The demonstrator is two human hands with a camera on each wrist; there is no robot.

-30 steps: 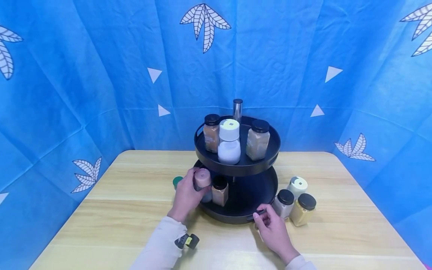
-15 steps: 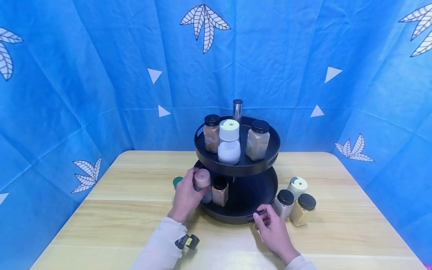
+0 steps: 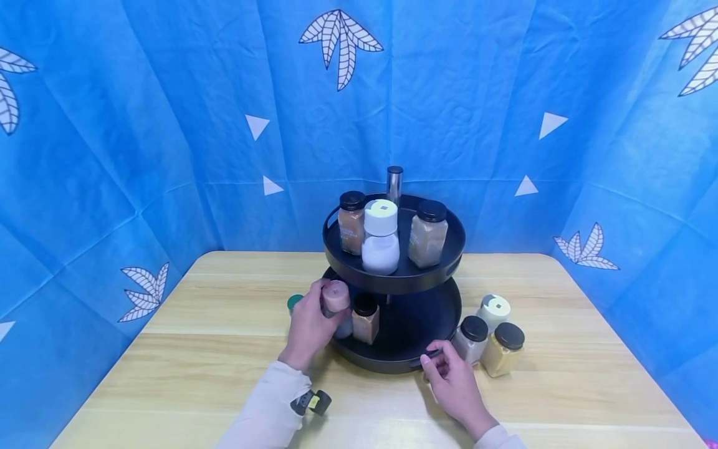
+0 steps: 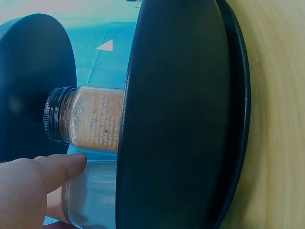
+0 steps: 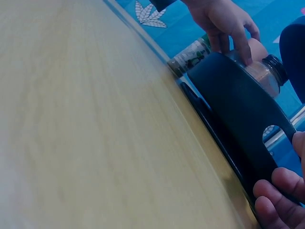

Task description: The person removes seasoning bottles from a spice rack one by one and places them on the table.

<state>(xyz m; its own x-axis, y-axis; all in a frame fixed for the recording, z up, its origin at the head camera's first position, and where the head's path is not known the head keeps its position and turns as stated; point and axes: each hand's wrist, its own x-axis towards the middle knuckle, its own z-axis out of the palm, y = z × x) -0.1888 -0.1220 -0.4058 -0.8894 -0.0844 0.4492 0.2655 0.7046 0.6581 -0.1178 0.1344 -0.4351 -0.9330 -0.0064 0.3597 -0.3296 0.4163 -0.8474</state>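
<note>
My left hand (image 3: 310, 321) grips a clear shaker jar with a pinkish lid (image 3: 336, 293), upright on the lower tier of a black two-tier round rack (image 3: 387, 365). Thumb and fingers sit on either side of the jar; part of it is hidden. Close beside it on that tier stands a black-lidded spice jar (image 3: 366, 323) with light brown contents, its printed label facing the left wrist view (image 4: 100, 119). My right hand (image 3: 455, 380) holds the lower tier's rim at the handle cutout, thumb above and fingers curled below, as the right wrist view shows.
On the upper tier stand a brown spice jar (image 3: 351, 231), a white-capped jar (image 3: 381, 246) and a greyish jar (image 3: 429, 237). Three jars, including a yellow one (image 3: 501, 355), stand right of the rack. A green-capped bottle (image 3: 294, 302) is partly hidden left of it.
</note>
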